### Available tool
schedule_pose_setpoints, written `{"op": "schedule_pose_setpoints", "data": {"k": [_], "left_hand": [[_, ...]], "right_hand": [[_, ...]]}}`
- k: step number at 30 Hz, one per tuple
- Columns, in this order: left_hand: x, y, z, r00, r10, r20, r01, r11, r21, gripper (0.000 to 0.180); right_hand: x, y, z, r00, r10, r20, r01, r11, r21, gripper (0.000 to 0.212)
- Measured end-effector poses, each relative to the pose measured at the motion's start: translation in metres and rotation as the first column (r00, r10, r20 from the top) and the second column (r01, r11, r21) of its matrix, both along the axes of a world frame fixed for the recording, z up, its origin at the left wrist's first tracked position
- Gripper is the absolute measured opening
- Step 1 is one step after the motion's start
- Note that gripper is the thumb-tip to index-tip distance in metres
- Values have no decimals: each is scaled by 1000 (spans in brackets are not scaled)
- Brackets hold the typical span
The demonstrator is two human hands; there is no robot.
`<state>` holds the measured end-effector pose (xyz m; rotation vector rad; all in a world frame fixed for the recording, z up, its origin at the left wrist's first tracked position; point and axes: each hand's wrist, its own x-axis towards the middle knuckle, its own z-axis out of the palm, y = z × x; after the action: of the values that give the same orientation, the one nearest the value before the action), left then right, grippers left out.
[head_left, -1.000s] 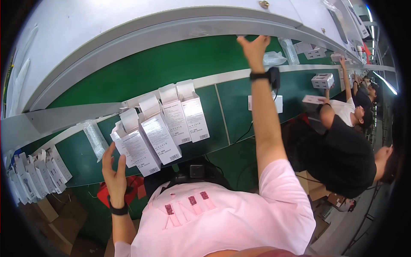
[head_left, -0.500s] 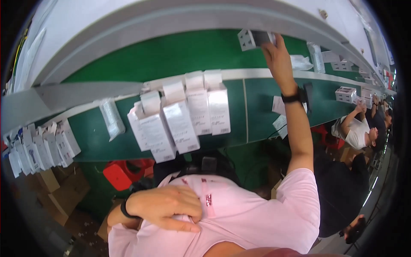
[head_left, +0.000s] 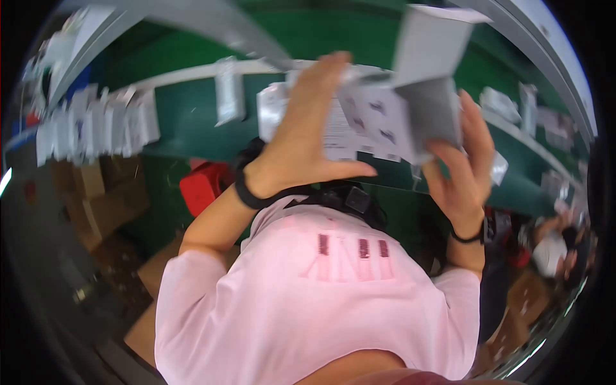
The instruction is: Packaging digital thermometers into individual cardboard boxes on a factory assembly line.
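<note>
In front of me, above the table edge, my right hand (head_left: 465, 167) grips a white carton (head_left: 433, 106) by its right and lower side. The carton's flap (head_left: 433, 42) stands up, and its grey inside shows. Small dark pictures are printed on its left face. To the left of the carton, my left hand (head_left: 298, 138) is raised with fingers stretched out and thumb apart, holding nothing; its fingers are blurred. Behind the hands, several white boxes (head_left: 272, 112) stand on the green table (head_left: 186, 106), partly hidden by my left hand and the carton.
A bubble-wrapped pack (head_left: 229, 93) lies left of the standing boxes. Farther left is a row of white boxes (head_left: 102, 128). A grey post (head_left: 247, 29) crosses the upper left. Below are a red stool (head_left: 204, 188) and brown cartons (head_left: 112, 202). Another person (head_left: 552, 253) is at far right.
My right hand has come down from the upper shelf with the carton, whose flap now stands up. My left hand has left my chest and risen beside it. The view has shifted.
</note>
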<state>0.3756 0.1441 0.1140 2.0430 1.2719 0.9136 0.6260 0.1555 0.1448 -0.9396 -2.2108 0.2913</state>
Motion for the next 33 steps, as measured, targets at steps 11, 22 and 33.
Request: {"op": "schedule_pose_setpoints", "data": {"k": [11,22,33], "left_hand": [[-132,-101,16,937,348,6,-262,716,-648,93],[-351,-79,-118,826,537,-168,-350,256,-901,51],[-371,-86,-192,824,356,-440,-554,666,-499,107]], "right_hand": [[-92,-8,-32,969,225,-106,-246,928,-281,41],[-336,21,-192,999,27,46,11,732,-681,93],[-427,57,-252,830,-316,460,553,576,-602,110]]}}
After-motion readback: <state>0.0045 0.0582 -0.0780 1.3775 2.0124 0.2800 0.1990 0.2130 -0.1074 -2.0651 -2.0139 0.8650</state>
